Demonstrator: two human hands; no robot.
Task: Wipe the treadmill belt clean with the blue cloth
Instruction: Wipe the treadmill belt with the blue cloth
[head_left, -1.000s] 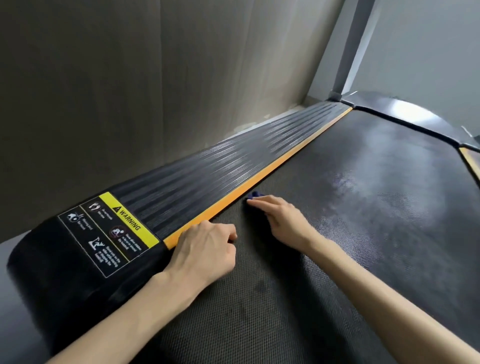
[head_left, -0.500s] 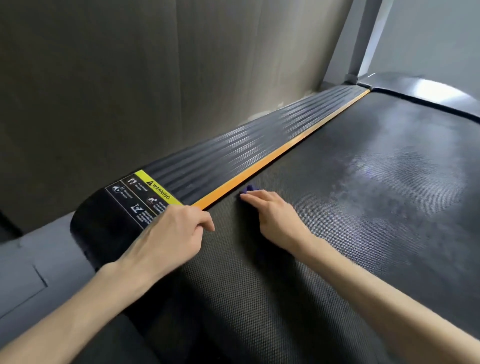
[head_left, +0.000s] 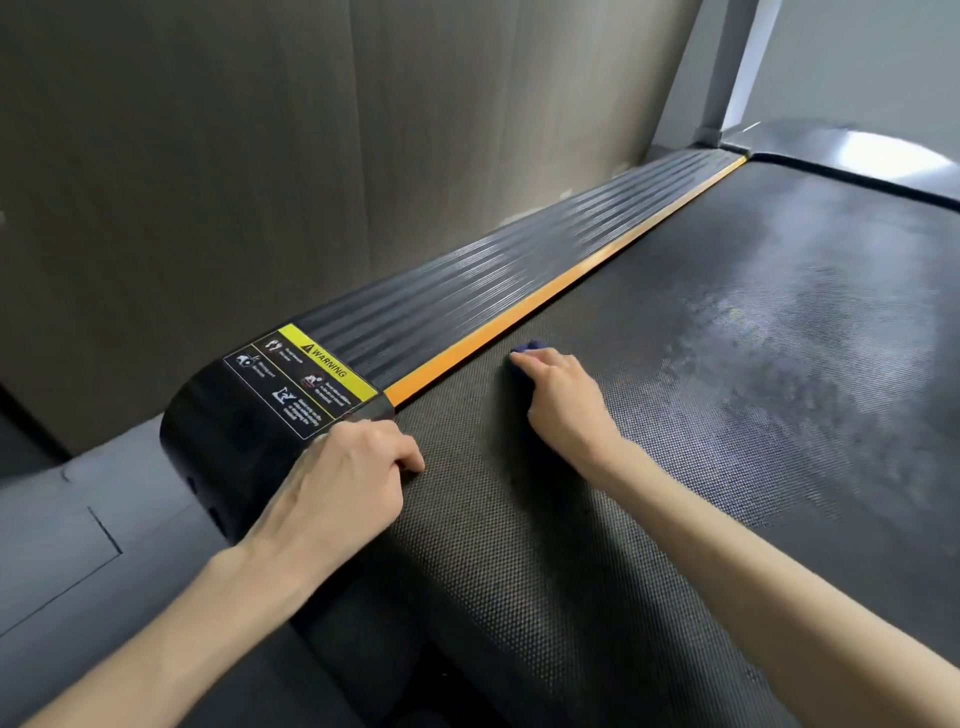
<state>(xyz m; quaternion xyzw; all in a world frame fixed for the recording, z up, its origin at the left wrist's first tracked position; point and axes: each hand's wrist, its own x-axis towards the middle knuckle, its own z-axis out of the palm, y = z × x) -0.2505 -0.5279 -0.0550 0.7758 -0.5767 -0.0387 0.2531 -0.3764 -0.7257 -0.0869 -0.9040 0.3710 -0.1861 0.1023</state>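
Blue cloth on dimpled treadmill belt

Over the last second the left hand has slid back along the treadmill's edge: it was beside the orange strip, and now sits at the rear corner below the warning label, knuckles on the belt. The right hand, pressing the blue cloth, seems to have drawn slightly away from the strip, though the camera itself shifted.
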